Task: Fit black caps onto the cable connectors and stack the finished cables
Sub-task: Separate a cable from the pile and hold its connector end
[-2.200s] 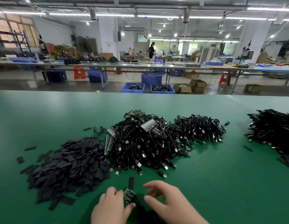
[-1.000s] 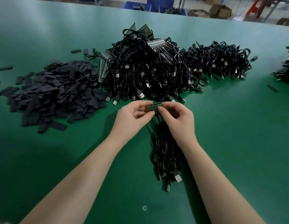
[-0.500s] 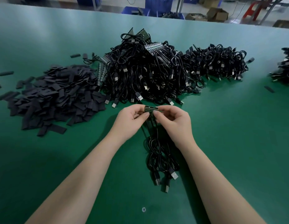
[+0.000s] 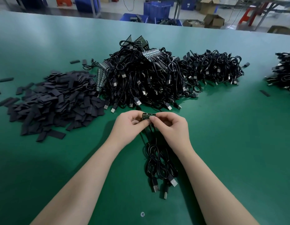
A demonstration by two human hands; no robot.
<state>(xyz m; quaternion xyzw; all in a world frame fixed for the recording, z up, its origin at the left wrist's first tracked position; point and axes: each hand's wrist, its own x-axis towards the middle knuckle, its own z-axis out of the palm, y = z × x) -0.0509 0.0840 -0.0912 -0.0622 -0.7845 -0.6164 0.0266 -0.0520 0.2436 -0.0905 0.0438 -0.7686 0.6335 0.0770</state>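
Note:
My left hand (image 4: 130, 125) and my right hand (image 4: 171, 127) pinch a small green strip of connector boards (image 4: 147, 116) between their fingertips, just above the green table (image 4: 238, 143). Black cables (image 4: 158, 161) hang from that strip and lie coiled between my forearms, their USB plugs (image 4: 163, 187) pointing toward me. A heap of flat black caps (image 4: 55, 101) lies to the left. A big tangled pile of black cables (image 4: 144, 78) sits right behind my hands.
A smaller cable pile (image 4: 215, 69) lies at the back right, and another cable stack (image 4: 285, 72) at the right edge. Loose caps (image 4: 264, 93) are scattered about. Beyond the table's far edge stand blue bins (image 4: 157, 8) and cardboard boxes (image 4: 213, 21).
The view dropped from the hall to the table. My hands lifted the connector strip forward toward the pile; over the last second they stayed almost in place, fingers shifting slightly on the strip.

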